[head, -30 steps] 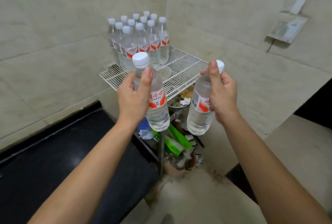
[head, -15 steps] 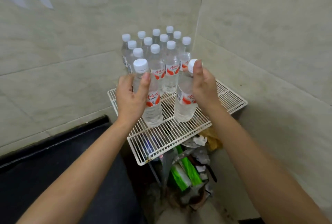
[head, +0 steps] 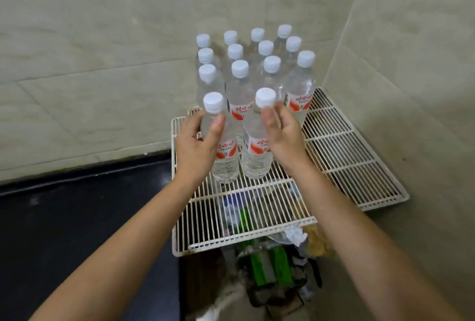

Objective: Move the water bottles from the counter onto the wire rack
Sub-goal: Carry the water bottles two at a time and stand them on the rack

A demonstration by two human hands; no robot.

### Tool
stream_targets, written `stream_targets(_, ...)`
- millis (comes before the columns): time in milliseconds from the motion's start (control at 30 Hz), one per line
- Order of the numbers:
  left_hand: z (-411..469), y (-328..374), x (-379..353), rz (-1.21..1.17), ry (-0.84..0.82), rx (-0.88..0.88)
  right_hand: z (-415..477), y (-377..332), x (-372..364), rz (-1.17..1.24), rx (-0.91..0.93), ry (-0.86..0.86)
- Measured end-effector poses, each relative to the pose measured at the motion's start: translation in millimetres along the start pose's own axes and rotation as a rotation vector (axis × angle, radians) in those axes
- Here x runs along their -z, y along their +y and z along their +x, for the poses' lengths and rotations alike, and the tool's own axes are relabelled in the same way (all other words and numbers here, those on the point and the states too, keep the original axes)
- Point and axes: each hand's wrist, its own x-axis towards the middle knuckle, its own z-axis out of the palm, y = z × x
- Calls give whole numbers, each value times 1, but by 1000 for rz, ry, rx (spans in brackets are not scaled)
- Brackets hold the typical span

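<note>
My left hand (head: 195, 144) grips a clear water bottle (head: 226, 163) with a white cap and a red-and-white label. My right hand (head: 282, 135) grips a second bottle (head: 257, 163) of the same kind. Both bottles stand upright side by side, their bases at the wires of the white wire rack (head: 341, 156), just in front of a block of several like bottles (head: 259, 73) packed into the rack's back corner. Whether the two bases rest on the rack I cannot tell.
A black counter (head: 77, 217) lies to the left of the rack. Tiled walls close in behind and to the right. Under the rack sits clutter, with green packets (head: 270, 264) and crumpled wrappers. The rack's front and right wires are bare.
Both hands have carried their bottles forward and down over the rack, closer together and up against the standing group. The view has tilted further down.
</note>
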Motion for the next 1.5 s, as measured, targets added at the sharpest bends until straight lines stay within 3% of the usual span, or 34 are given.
stream_targets(200,-27,-14,5,-6,-278,52,-26,63,20,-278,-195,-278)
stream_targets(300,-40,-47,10,147,-363,110,-32,74,23,-287,-234,-251)
stream_targets(633,-33,-64,-4,192,-146,282,-19,63,0,-385,-229,-59)
stream_targets(767,-24,-61,-7,230,-129,310,-14,64,-8,-454,-234,22)
stream_targets(900,-23,-55,-6,208,-150,339,-14,58,-10,-459,-251,-2)
stream_targets(1033,-25,-38,11,180,-208,260,-24,49,-8,-476,-216,-42)
stream_targets(1100,-26,-28,31,215,-153,183,-32,36,-12,-469,-110,86)
stream_targets(1200,-29,-18,68,387,26,16,-42,12,-29,-537,365,263)
stream_targets(1300,-40,-16,114,619,216,-60,-44,5,-70,-571,690,89)
stream_targets(1500,-105,-9,214,970,470,-19,-57,-5,-175,-714,899,-212)
